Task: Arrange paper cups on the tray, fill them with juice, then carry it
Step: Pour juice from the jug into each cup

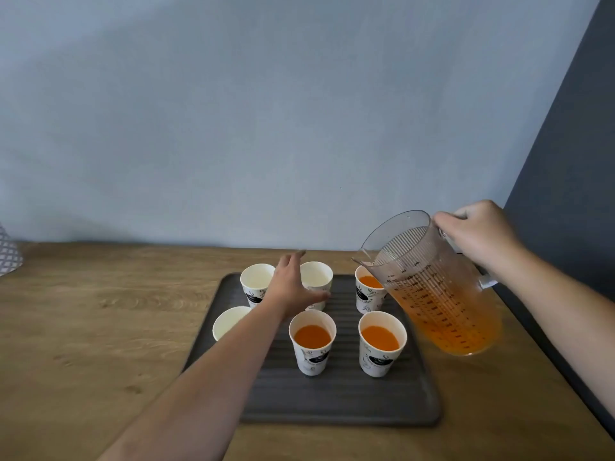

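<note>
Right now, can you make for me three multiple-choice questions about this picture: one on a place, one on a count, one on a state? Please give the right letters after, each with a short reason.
1. Where do the paper cups stand?
A. on the dark tray
B. on the bare wooden table
C. on the floor

2. How many cups hold orange juice?
A. one
B. three
C. six

3. How is the jug held?
A. standing upright on the table
B. lying empty on the tray
C. tilted in the right hand, above the table

Answers:
1 A: the six cups stand on the ribbed tray.
2 B: the back right cup, the front middle cup and the front right cup show juice; the other three look empty.
3 C: the right hand grips the jug, leaning toward the cups, while the left hand reaches open over the back cups.
</note>
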`<control>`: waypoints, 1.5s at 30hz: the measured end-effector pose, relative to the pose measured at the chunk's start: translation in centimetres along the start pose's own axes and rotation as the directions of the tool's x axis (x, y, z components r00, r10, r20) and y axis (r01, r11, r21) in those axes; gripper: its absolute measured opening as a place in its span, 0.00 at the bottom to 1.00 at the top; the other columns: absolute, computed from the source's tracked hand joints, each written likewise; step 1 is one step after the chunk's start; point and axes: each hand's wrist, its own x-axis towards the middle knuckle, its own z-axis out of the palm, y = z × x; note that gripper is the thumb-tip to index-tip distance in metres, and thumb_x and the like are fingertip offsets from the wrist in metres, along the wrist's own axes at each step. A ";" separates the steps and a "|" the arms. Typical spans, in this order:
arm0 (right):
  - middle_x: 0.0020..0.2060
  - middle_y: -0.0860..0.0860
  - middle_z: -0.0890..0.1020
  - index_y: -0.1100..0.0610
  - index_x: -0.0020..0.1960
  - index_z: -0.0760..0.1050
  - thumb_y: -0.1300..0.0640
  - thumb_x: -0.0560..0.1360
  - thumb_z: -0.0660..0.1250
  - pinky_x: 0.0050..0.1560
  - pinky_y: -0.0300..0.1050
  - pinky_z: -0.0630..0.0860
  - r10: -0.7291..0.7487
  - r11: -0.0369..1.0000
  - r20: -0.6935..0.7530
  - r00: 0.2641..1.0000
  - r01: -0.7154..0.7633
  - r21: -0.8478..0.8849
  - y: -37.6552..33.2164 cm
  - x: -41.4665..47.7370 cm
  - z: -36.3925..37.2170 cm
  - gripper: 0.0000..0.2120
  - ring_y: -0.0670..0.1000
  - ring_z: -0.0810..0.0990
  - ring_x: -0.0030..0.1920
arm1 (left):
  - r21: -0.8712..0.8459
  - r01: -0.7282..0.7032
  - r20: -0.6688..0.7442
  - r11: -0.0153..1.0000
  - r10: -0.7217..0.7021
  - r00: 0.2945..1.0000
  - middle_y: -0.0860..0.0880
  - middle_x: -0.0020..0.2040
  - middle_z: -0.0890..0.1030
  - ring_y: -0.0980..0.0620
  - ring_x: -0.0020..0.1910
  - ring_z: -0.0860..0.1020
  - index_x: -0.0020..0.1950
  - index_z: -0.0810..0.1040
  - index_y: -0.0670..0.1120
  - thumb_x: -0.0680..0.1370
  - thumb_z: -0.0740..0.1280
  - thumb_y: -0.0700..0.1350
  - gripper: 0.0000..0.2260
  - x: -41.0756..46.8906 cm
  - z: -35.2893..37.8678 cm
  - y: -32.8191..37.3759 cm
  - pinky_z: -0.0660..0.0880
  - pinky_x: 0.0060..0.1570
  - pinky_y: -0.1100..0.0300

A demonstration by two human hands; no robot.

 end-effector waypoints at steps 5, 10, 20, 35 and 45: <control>0.23 0.53 0.57 0.57 0.25 0.59 0.56 0.70 0.64 0.33 0.46 0.58 0.027 0.999 0.017 0.999 -0.028 0.028 0.8 0.9 0.3 0.20 0.51 0.59 0.27 | 0.103 0.039 0.099 0.994 -0.049 0.994 0.45 0.74 0.60 0.44 0.73 0.61 0.77 0.52 0.46 0.66 0.77 0.52 0.48 2.4 1.8 -0.4 0.63 0.70 0.49; 0.21 0.51 0.57 0.55 0.22 0.58 0.56 0.71 0.65 0.31 0.42 0.56 0.033 0.999 0.045 0.998 -0.035 0.027 1.8 1.4 0.7 0.23 0.50 0.58 0.24 | 0.116 0.124 0.089 0.985 -0.135 0.987 0.44 0.73 0.64 0.44 0.71 0.65 0.75 0.55 0.44 0.67 0.77 0.49 0.45 3.8 3.1 -0.9 0.66 0.67 0.49; 0.12 0.47 0.60 0.56 0.21 0.64 0.56 0.69 0.65 0.32 0.43 0.59 0.011 1.000 0.058 0.998 -0.010 -0.005 1.5 1.8 0.9 0.21 0.51 0.61 0.22 | -0.146 0.039 -0.037 0.989 -0.045 0.998 0.49 0.60 0.75 0.52 0.55 0.71 0.65 0.69 0.50 0.63 0.78 0.47 0.33 2.7 2.2 -0.8 0.67 0.51 0.59; 0.19 0.49 0.63 0.55 0.23 0.67 0.53 0.66 0.65 0.32 0.43 0.61 -0.081 0.975 0.141 0.987 0.108 -0.192 -3.1 2.0 0.8 0.16 0.52 0.64 0.26 | -0.209 -0.108 -0.064 0.972 0.097 0.993 0.56 0.52 0.77 0.55 0.52 0.75 0.58 0.70 0.52 0.59 0.79 0.50 0.31 -1.6 -0.3 2.1 0.70 0.47 0.64; 0.21 0.50 0.64 0.54 0.24 0.65 0.51 0.67 0.64 0.32 0.44 0.60 -0.103 0.938 0.174 0.979 0.154 -0.312 -4.0 2.6 1.6 0.16 0.53 0.63 0.27 | -0.208 -0.122 -0.065 0.971 0.110 0.992 0.53 0.56 0.78 0.53 0.55 0.75 0.62 0.69 0.52 0.61 0.79 0.51 0.33 -1.4 -0.1 2.5 0.73 0.52 0.59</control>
